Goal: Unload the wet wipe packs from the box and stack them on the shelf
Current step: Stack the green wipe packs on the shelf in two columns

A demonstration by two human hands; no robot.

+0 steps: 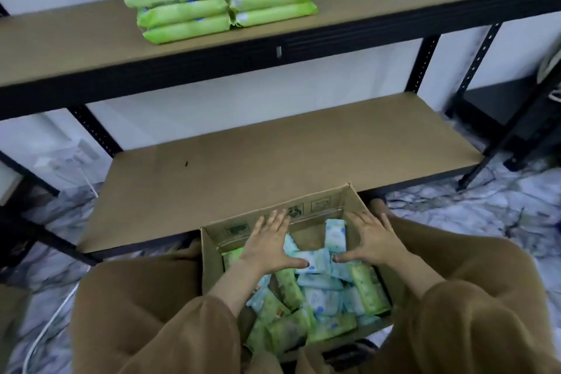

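Cardboard box [212, 255], lower centre: left hand [268, 244] and right hand [372, 241] hover open over a blue pack [314, 261], gripping nothing. Next, probably: close on it, lift toward the shelf [91, 36].

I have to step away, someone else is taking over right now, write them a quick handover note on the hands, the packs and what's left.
Left hand and right hand: both open, spread over the box, holding nothing; thumbs near a light blue pack.
Box: on the floor between the knees, still holding many green and blue packs, loosely jumbled.
Done: six green packs stacked in two columns on the upper shelf, with pink and blue packs behind.
Left: empty the box. The lower shelf holds no packs.
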